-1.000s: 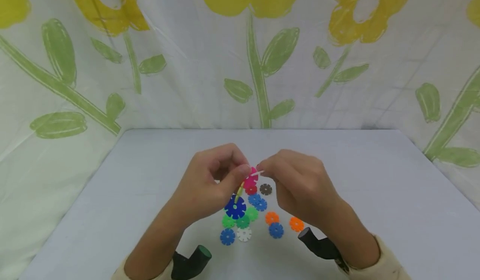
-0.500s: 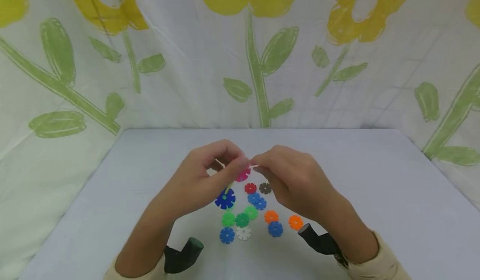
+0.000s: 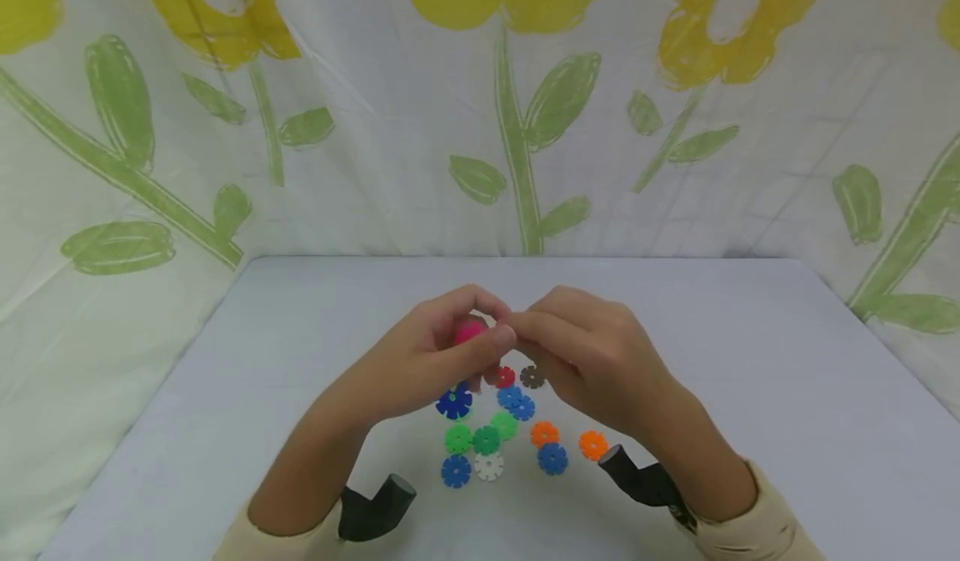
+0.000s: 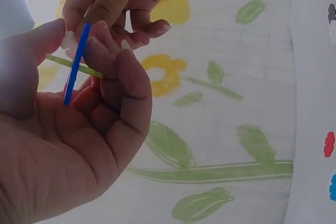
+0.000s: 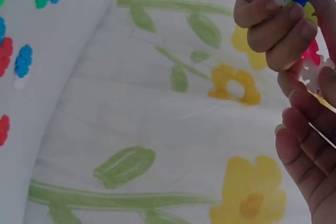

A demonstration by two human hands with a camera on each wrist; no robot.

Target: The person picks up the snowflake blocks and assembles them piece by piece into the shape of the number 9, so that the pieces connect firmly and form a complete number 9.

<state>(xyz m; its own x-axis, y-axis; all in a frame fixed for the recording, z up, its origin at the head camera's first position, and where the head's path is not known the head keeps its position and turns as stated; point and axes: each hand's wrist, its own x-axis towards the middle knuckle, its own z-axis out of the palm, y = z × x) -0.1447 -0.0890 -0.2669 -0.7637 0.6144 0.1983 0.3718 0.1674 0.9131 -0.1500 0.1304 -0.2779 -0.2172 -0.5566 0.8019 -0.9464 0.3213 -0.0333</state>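
My left hand [image 3: 442, 353] holds a small chain of slotted plastic building discs above the table. A pink disc [image 3: 469, 329] shows between its thumb and fingers, and a dark blue disc [image 3: 453, 403] hangs below. Edge-on in the left wrist view, the blue disc [image 4: 77, 64] crosses a yellow disc [image 4: 58, 60]. My right hand [image 3: 592, 344] meets the left fingertips and pinches a white disc [image 5: 313, 74] at the chain's pink end. The head view hides that joint behind the fingers.
Loose discs lie on the white table [image 3: 300, 311] below the hands: red [image 3: 506, 377], brown [image 3: 532, 377], green [image 3: 486, 439], white [image 3: 489, 466], orange [image 3: 593, 445] and several blue [image 3: 552, 458]. A flower-printed cloth [image 3: 375, 169] hangs behind.
The hands have come together until their fingertips meet, covering the white disc in the head view. The chain has turned, and the pink disc now shows inside the left hand's grasp.
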